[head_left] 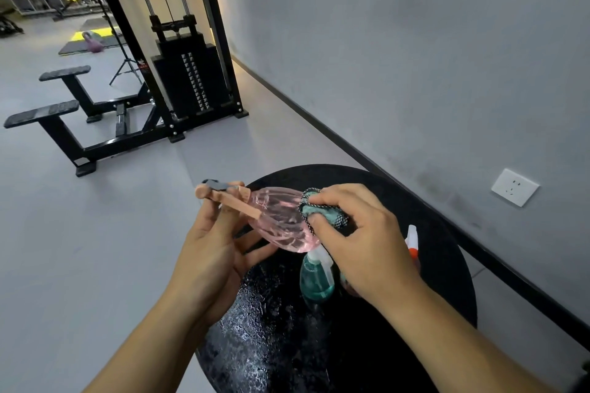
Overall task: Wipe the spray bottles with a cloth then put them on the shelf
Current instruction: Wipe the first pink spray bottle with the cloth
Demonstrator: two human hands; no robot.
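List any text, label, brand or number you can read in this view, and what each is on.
No text can be read in this view.
pink spray bottle: no label or print shows.
teal spray bottle: no label shows.
weight stack: pale marks run down its plates, too small to read.
small red sticker on the machine frame: blurred, unreadable.
wall socket: only holes, no lettering.

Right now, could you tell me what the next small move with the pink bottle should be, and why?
Probably keep rubbing the cloth down the pink bottle. The right hand pinches the cloth against only one end of it, while the left hand holds the sprayer end, so most of the body looks unwiped.
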